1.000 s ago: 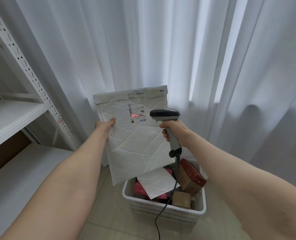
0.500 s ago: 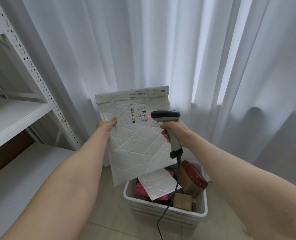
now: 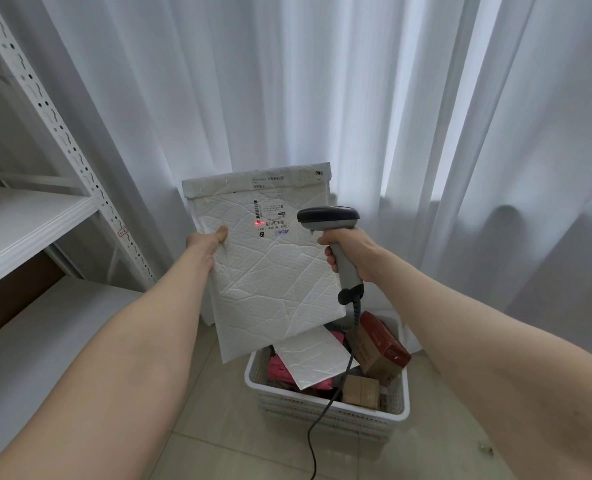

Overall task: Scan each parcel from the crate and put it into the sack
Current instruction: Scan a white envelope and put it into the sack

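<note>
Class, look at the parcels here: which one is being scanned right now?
The large white padded envelope, held up by the left hand: the scanner casts red light on its label. The other parcels lie in the crate.

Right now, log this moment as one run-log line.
left hand: holds white padded mailer | right hand: grips grey handheld scanner | red beam on barcode | white plastic crate: holds parcels
</note>
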Motion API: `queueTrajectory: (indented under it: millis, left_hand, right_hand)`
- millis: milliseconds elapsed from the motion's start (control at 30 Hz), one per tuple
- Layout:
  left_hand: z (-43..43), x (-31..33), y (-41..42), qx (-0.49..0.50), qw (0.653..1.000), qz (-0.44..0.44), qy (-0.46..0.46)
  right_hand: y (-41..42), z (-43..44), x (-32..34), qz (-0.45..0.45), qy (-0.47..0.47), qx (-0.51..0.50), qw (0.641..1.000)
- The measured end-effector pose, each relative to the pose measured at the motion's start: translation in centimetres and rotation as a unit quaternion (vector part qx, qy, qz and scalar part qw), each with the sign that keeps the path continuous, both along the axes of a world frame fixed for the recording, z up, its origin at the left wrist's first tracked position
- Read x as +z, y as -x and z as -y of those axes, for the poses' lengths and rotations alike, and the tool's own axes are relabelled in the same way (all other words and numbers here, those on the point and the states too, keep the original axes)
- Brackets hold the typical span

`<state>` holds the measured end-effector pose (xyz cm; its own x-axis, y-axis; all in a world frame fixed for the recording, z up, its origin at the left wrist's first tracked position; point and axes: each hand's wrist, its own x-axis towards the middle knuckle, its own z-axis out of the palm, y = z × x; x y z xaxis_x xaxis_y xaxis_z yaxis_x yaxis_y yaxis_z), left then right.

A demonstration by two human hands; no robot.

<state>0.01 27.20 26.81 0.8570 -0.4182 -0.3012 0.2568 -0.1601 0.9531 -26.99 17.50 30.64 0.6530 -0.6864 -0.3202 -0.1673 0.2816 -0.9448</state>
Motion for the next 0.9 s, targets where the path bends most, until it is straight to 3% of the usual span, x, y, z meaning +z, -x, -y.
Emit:
queueTrajectory:
  millis: [900]
  left_hand:
    - [-1.8, -0.2, -0.8, -0.027, 0.999, -0.036, 0.009]
  right_hand:
    - [-1.5, -0.9, -0.5, -0.023, 0.021, 0.025, 0.999]
